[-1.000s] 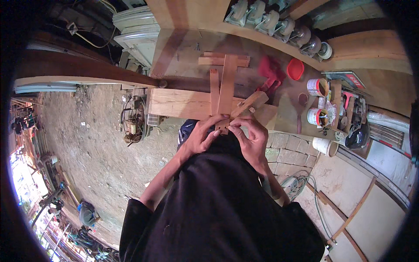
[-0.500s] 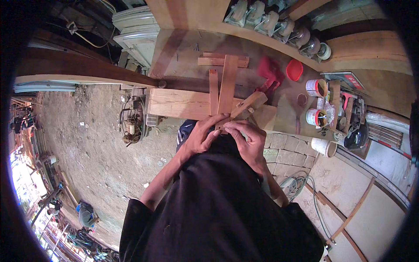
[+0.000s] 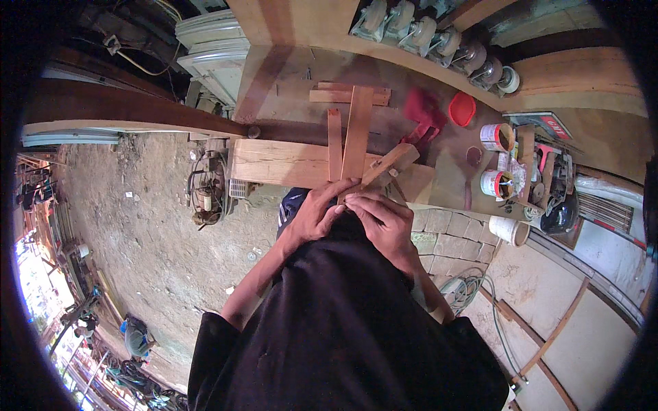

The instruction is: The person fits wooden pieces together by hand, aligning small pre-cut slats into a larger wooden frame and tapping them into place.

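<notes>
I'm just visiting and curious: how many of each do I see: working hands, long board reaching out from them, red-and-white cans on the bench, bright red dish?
Hands: 2 (left hand, right hand)
Long board: 1
Red-and-white cans: 2
Bright red dish: 1
Total: 6

Slat (image 3: 357, 133), one. Wood, light reddish-brown, plain face; long, narrow, straight-edged, with a squared upper end. Pose: lengthwise up the frame, top leaning slightly right. Place: from the upper middle of the frame down to about its centre. State: held at the lower end, which is largely covered; upper length exposed, whole as far as visible.
</notes>
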Demonstrator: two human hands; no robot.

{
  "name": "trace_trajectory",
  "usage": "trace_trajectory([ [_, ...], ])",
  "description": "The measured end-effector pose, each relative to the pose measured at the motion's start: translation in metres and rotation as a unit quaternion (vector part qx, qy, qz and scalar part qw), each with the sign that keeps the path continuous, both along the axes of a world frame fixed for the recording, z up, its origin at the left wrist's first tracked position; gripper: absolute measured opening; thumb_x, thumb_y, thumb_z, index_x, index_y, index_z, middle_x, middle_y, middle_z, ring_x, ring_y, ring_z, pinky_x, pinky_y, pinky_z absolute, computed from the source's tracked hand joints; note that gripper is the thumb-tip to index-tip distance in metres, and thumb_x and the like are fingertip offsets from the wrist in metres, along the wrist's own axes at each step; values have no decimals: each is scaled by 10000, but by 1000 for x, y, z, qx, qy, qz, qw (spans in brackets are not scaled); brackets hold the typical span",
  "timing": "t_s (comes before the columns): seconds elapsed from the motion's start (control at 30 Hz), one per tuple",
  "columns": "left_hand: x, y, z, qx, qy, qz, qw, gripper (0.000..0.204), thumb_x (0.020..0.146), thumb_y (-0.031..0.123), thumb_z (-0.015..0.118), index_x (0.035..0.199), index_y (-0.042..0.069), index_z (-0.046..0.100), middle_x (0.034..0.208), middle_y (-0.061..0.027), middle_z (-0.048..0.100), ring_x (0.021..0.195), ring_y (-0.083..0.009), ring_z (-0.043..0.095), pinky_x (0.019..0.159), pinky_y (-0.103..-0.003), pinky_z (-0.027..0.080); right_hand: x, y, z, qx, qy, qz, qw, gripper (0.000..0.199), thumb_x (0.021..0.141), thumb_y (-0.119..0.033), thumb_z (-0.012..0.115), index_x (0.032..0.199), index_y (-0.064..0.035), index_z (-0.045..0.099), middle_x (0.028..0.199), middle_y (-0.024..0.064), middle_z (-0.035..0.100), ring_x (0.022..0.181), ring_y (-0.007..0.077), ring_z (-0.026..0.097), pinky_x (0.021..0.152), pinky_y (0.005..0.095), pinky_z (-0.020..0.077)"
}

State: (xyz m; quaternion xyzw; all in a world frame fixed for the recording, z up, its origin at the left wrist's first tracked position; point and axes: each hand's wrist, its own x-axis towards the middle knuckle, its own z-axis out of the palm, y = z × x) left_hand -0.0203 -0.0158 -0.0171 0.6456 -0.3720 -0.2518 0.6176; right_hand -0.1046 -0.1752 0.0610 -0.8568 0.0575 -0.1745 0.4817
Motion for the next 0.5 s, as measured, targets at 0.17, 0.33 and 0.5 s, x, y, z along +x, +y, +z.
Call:
trace_trajectory([
  [0.17, 0, -2, 0, -10, 9, -1, 1000, 549, 982, 364, 503, 1377, -17, 487, 1334, -234, 587, 1206, -433, 577, 1037, -463, 446, 7, 0, 2, -57, -56, 32, 996, 201, 767, 43, 781, 951, -18, 727, 948, 96, 744, 861, 213, 728, 791, 311, 579],
  [0.33, 0, 2, 7, 9, 30, -3, 1000, 548, 976, 346, 507, 1404, 5, 482, 1340, -253, 559, 1223, -437, 551, 1045, -460, 434, 4, 5, -7, -38, -55, 1, 998, 343, 763, 21, 799, 1081, -21, 678, 973, 77, 734, 939, 204, 717, 847, 326, 567],
  [0.5, 0, 2, 11, 29, -32, 45, 998, 579, 919, 301, 599, 1428, 47, 491, 1314, -247, 496, 1257, -400, 476, 1076, -454, 388, -1, 6, -7, 12, -33, -3, 999, 564, 775, 0, 804, 1286, 4, 565, 1003, 54, 733, 993, 179, 711, 872, 320, 559],
])
